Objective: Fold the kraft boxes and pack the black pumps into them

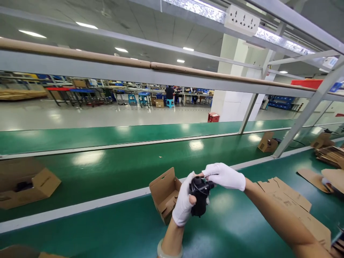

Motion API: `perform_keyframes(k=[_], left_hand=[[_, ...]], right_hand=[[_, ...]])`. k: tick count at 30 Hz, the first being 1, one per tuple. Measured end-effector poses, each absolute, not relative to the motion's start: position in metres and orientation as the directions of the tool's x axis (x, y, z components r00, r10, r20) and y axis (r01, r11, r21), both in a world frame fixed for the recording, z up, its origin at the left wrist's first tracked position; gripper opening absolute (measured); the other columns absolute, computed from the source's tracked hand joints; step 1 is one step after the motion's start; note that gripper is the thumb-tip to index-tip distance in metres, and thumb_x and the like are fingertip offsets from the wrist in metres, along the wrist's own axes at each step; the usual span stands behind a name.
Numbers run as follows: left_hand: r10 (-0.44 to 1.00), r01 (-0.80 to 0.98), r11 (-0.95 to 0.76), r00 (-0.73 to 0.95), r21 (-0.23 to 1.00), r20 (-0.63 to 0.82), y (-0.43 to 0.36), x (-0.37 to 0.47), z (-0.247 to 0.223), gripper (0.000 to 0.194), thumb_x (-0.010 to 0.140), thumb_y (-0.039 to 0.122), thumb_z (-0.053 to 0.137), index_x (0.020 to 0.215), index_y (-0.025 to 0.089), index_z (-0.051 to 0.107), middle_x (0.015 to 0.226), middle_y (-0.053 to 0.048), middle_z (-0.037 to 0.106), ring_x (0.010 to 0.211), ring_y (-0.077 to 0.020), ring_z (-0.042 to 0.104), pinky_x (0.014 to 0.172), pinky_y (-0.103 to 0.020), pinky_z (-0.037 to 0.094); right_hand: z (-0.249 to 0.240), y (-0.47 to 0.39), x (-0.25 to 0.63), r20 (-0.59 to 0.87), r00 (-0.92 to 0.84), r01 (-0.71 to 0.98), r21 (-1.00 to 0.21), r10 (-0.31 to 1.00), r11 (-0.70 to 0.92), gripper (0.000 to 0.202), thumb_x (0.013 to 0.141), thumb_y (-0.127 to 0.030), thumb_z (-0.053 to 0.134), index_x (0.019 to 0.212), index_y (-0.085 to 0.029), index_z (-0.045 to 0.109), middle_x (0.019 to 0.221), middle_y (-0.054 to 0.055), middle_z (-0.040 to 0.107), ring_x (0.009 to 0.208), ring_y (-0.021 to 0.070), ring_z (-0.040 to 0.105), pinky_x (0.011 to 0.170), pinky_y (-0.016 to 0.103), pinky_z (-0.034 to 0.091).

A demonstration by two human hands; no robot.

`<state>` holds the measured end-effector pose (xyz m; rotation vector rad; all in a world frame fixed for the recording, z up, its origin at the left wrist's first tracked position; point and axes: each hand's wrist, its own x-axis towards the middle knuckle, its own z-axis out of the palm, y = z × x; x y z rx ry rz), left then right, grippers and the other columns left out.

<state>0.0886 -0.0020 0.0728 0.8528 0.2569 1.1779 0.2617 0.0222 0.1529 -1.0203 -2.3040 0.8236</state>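
Note:
In white gloves with bare fingertips, my left hand wraps round a black cylindrical device with a side nozzle, held above the green work surface. My right hand reaches in from the right, its fingers pressed together at the top of the device; what they pinch there is too small to make out. Just left of my left hand, an open cardboard box stands tilted, with folded cardboard inside.
Another open box with a dark item lies at left. A small box stands by the metal post. Flattened cardboard lies at right, near stacked sheets. A rail divides the green surfaces.

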Motion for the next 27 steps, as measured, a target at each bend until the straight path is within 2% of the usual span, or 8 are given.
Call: perform_keyframes(k=[2, 5, 9, 13, 17, 19, 23, 27], left_hand=[[0.886, -0.724, 0.059, 0.355, 0.687, 0.298, 0.002, 0.089, 0.067, 0.077, 0.058, 0.068, 0.072, 0.111, 0.015, 0.053, 0.079, -0.011, 0.064, 0.055, -0.0195, 0.061, 0.051, -0.03, 0.05], [0.937, -0.708, -0.067, 0.198, 0.703, 0.288, 0.005, 0.09, 0.064, 0.076, 0.06, 0.069, 0.07, 0.113, 0.017, 0.052, 0.093, -0.011, 0.064, 0.075, -0.0235, 0.064, 0.068, -0.035, 0.053], [0.924, -0.453, -0.374, -0.256, 0.809, 0.284, -0.007, 0.085, 0.086, 0.064, 0.069, 0.058, 0.07, 0.116, 0.018, 0.055, 0.121, -0.012, 0.054, 0.117, -0.0268, 0.05, 0.103, -0.035, 0.037], [0.678, -0.271, -0.672, -0.599, 0.689, 0.426, -0.035, 0.078, 0.109, 0.057, 0.075, 0.048, 0.07, 0.124, 0.026, 0.052, 0.131, -0.009, 0.048, 0.129, -0.0288, 0.039, 0.112, -0.041, 0.026], [0.711, -0.208, -0.67, -0.458, 0.713, 0.534, -0.059, 0.086, 0.106, 0.05, 0.079, 0.043, 0.066, 0.123, 0.02, 0.055, 0.127, -0.014, 0.051, 0.123, -0.0335, 0.046, 0.109, -0.046, 0.031], [0.698, -0.101, -0.697, -0.323, 0.709, 0.64, -0.064, 0.094, 0.104, 0.054, 0.079, 0.041, 0.066, 0.126, 0.018, 0.052, 0.128, -0.015, 0.052, 0.121, -0.0329, 0.048, 0.107, -0.046, 0.035], [0.711, -0.04, -0.699, -0.141, 0.714, 0.689, -0.066, 0.101, 0.112, 0.055, 0.083, 0.047, 0.058, 0.13, 0.02, 0.046, 0.125, -0.014, 0.055, 0.118, -0.0298, 0.051, 0.1, -0.043, 0.045], [0.773, -0.067, -0.634, -0.047, 0.771, 0.632, -0.06, 0.092, 0.125, 0.045, 0.089, 0.049, 0.05, 0.124, 0.019, 0.052, 0.123, -0.014, 0.055, 0.111, -0.0266, 0.055, 0.094, -0.045, 0.048]], right_hand=[[0.153, 0.016, 0.261, 0.174, -0.62, 0.487, -0.679, 0.765, 0.549, 0.034, 0.084, -0.019, 0.046, 0.113, -0.018, 0.064, 0.083, 0.001, 0.057, 0.067, 0.0127, 0.055, 0.067, 0.026, 0.048], [0.157, 0.016, 0.256, 0.183, -0.586, 0.485, -0.701, 0.789, 0.523, 0.033, 0.081, -0.023, 0.054, 0.112, -0.017, 0.063, 0.089, 0.003, 0.06, 0.08, 0.0167, 0.057, 0.074, 0.029, 0.048], [0.156, 0.037, 0.241, 0.207, -0.504, 0.443, -0.771, 0.838, 0.457, 0.022, 0.083, -0.029, 0.057, 0.098, -0.015, 0.065, 0.09, 0.004, 0.061, 0.079, 0.017, 0.058, 0.072, 0.028, 0.049], [0.152, 0.062, 0.21, 0.271, -0.726, 0.471, -0.474, 0.632, 0.744, 0.019, 0.086, -0.024, 0.056, 0.102, -0.018, 0.065, 0.09, 0.003, 0.06, 0.075, 0.0142, 0.056, 0.072, 0.026, 0.045], [0.136, 0.083, 0.163, -0.069, -0.935, 0.349, -0.021, 0.347, 0.937, 0.021, 0.091, -0.021, 0.053, 0.11, -0.02, 0.061, 0.092, 0.003, 0.059, 0.076, 0.0148, 0.055, 0.064, 0.024, 0.041], [0.12, 0.093, 0.141, -0.229, -0.933, 0.258, 0.11, 0.277, 0.96, 0.019, 0.091, -0.022, 0.054, 0.109, -0.02, 0.061, 0.092, 0.003, 0.06, 0.073, 0.0155, 0.055, 0.058, 0.024, 0.038], [0.086, 0.105, 0.117, -0.355, -0.91, 0.171, 0.145, 0.213, 0.975, 0.015, 0.087, -0.021, 0.06, 0.1, -0.022, 0.066, 0.09, 0.003, 0.062, 0.069, 0.0166, 0.056, 0.055, 0.026, 0.035], [0.078, 0.094, 0.124, -0.318, -0.918, 0.2, 0.138, 0.235, 0.97, 0.03, 0.084, -0.029, 0.064, 0.114, -0.025, 0.061, 0.107, 0.005, 0.061, 0.078, 0.0197, 0.058, 0.061, 0.029, 0.04]])
